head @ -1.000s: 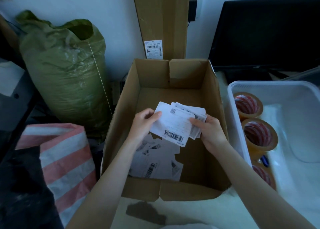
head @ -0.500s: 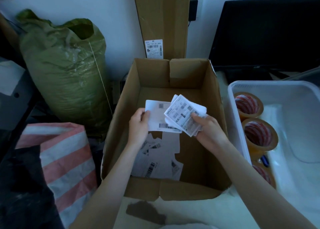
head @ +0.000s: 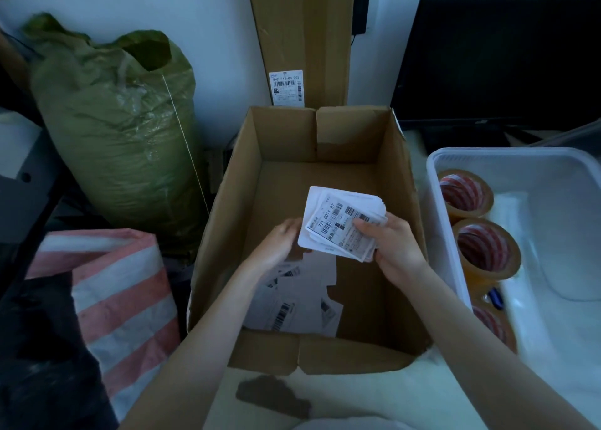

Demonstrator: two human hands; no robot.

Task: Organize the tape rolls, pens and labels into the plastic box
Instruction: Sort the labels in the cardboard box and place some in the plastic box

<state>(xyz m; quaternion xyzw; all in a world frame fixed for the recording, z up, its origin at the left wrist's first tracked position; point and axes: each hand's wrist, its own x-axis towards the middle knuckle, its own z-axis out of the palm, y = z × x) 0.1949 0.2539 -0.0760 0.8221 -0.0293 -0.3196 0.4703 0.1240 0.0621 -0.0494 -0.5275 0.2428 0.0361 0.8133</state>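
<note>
Fingers of the right hand curl round a stack of labels, thumb on the printed top sheet and the other fingers underneath, holding the stack tilted over the middle of an open cardboard box. The left hand is at the stack's left edge, its fingers lightly bent and touching the lowest, widest sheet from beside and below; whether they pinch that sheet or only steady it cannot be told. The top label shows barcodes and the digits 771 0011 87. Beneath both hands, loose labels lie overlapped on the box floor toward its near left corner, some face down, some showing barcodes. Just to the right of the cardboard box stands the white plastic box, and along its left wall three tape rolls sit in a row: a far tape roll, a middle tape roll touching it, and a near tape roll partly hidden by the right forearm. A blue pen lies between the middle and near rolls. To the left of the cardboard box stand a stuffed green sack and a red-and-white striped bag; behind it a tall flat carton leans on the wall, and a dark monitor stands at the back right.
</note>
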